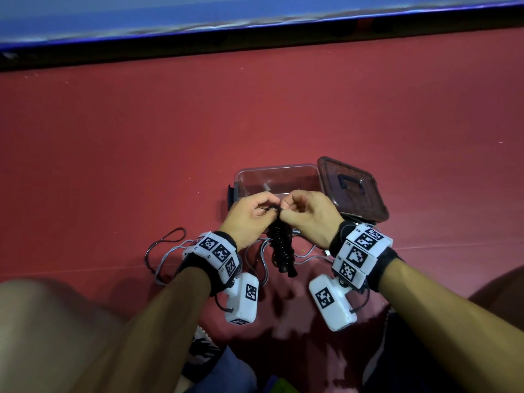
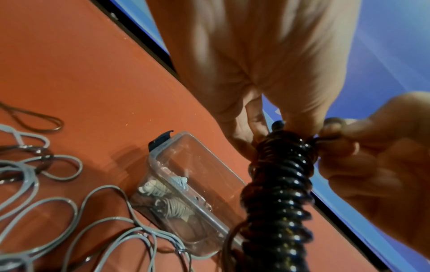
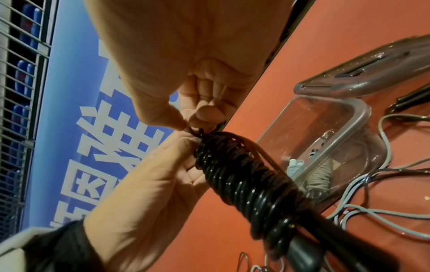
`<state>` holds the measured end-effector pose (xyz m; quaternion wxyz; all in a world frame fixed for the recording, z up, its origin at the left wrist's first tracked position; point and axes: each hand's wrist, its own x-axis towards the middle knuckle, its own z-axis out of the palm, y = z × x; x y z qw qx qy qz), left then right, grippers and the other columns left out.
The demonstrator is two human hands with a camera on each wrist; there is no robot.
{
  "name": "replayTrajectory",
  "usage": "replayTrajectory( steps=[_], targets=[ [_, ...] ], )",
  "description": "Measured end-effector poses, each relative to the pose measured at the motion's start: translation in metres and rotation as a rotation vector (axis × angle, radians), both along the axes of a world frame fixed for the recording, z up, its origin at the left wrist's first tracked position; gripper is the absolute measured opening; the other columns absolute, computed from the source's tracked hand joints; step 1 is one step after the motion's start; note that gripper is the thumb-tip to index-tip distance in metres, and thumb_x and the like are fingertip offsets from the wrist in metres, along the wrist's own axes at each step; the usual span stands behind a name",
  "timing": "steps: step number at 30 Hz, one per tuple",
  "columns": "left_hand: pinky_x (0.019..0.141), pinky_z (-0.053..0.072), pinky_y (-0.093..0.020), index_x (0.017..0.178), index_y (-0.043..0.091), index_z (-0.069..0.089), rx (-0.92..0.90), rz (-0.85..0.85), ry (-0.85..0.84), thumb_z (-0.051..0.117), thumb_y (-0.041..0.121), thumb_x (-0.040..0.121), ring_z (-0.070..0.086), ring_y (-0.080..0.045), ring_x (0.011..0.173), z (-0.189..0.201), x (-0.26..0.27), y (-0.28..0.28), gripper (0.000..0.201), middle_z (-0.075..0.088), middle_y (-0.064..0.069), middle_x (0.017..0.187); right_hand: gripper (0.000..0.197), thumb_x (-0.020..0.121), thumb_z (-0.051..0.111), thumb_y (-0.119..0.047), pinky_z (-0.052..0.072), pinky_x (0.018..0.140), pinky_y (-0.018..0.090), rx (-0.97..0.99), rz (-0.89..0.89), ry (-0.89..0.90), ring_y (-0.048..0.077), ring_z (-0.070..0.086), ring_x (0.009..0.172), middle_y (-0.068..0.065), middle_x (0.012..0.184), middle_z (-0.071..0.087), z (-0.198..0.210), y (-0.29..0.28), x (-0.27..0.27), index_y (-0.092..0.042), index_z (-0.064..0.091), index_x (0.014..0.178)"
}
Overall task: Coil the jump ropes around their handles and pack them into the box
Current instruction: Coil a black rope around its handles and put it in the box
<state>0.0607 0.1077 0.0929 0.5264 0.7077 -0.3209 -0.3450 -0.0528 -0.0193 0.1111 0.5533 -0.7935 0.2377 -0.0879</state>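
Red floor [image 1: 113, 131] filled most of the head view, person seated on it, knees at the lower corners. Nearest the body, both wrists wore white marker-covered camera rigs. Just past them the black jump rope [image 1: 280, 245] hung between the hands, held above the floor: glossy black cord wound in tight, even coils around its black handles, bundle roughly upright, handle ends pointing down toward the person. Left hand [image 1: 249, 219] gripped the top of the bundle, fingers curled round it. Right hand [image 1: 309, 214] pinched the loose cord end at the top of the coils between thumb and forefinger, other fingers curled in. The hands touched each other at the fingertips.

Under and beside the wrists, grey jump ropes [image 2: 46, 211] lay uncoiled in loose tangled loops on the floor, with a thin dark cord loop [image 1: 170, 235] at the left.

Beyond the hands sat the clear plastic box [image 1: 278, 177], open, dark latch on its left end; inside, two coiled grey-white rope bundles [image 2: 167, 195]. Its smoky clear lid [image 1: 354, 188] with a dark handle leaned at the box's right side.

Farthest, a black strip and blue banner [image 3: 93, 128] with white characters edged the floor.
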Motion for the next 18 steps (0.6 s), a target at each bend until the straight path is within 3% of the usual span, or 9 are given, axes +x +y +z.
replayTrajectory(
  steps=[1,4,7,11,14,16,18],
  targets=[
    [0.090,0.056,-0.030,0.108,0.007,0.071,-0.001,0.003,0.012,0.061,0.004,0.094,0.074,-0.025,0.096,-0.001,0.002,0.000,0.018,0.076,-0.013,0.103,0.020,0.059,0.059,-0.043,0.045,0.062,0.034,0.020,0.002,-0.025,0.009,0.047,0.059,-0.012,0.060,0.054,0.000,0.001,0.001,-0.023,0.060,0.065],
    [0.076,0.054,-0.019,0.111,0.013,0.073,-0.006,0.010,0.049,0.061,0.000,0.097,0.073,-0.009,0.086,-0.001,0.005,-0.001,0.022,0.078,-0.003,0.098,0.018,0.061,0.060,-0.039,0.046,0.065,0.034,0.069,-0.030,-0.058,0.010,0.049,0.062,-0.006,0.065,0.056,0.003,0.001,0.003,-0.022,0.062,0.068],
    [0.083,0.056,-0.024,0.107,0.025,0.073,-0.058,0.002,0.029,0.063,0.000,0.096,0.072,-0.011,0.090,0.002,0.003,-0.001,0.029,0.077,-0.003,0.098,0.023,0.063,0.059,-0.041,0.056,0.071,0.048,0.092,-0.078,-0.024,0.016,0.058,0.062,-0.003,0.066,0.062,0.001,-0.003,0.003,-0.021,0.063,0.074],
    [0.085,0.055,-0.028,0.099,0.022,0.068,-0.083,0.026,-0.007,0.065,0.004,0.094,0.069,-0.012,0.087,0.004,0.004,0.000,0.019,0.071,-0.003,0.092,0.015,0.073,0.059,-0.035,0.058,0.077,0.047,0.009,-0.093,0.026,0.016,0.065,0.065,0.002,0.074,0.071,0.002,-0.008,0.003,-0.020,0.063,0.075],
    [0.084,0.056,-0.029,0.095,0.019,0.069,-0.056,0.023,-0.021,0.071,0.013,0.090,0.071,-0.014,0.085,0.004,0.001,0.001,0.009,0.073,-0.003,0.092,0.017,0.069,0.058,-0.039,0.059,0.076,0.047,-0.011,-0.085,0.055,0.021,0.067,0.066,0.001,0.072,0.071,0.003,-0.008,0.002,-0.023,0.063,0.074],
    [0.082,0.055,-0.023,0.097,0.011,0.066,-0.051,0.037,-0.002,0.079,0.005,0.084,0.070,-0.011,0.084,0.004,-0.003,0.001,0.019,0.072,0.000,0.092,0.023,0.062,0.057,-0.045,0.059,0.072,0.047,0.028,-0.085,0.059,0.020,0.061,0.061,-0.002,0.065,0.066,0.002,-0.009,0.003,-0.026,0.064,0.073],
    [0.079,0.054,-0.020,0.097,0.009,0.064,-0.053,0.035,-0.001,0.083,0.001,0.079,0.069,-0.007,0.082,0.005,-0.005,0.000,0.027,0.072,0.007,0.090,0.025,0.060,0.057,-0.046,0.052,0.066,0.041,0.047,-0.087,0.042,0.011,0.054,0.059,-0.007,0.061,0.061,0.001,-0.011,0.003,-0.025,0.065,0.071]
  ],
)
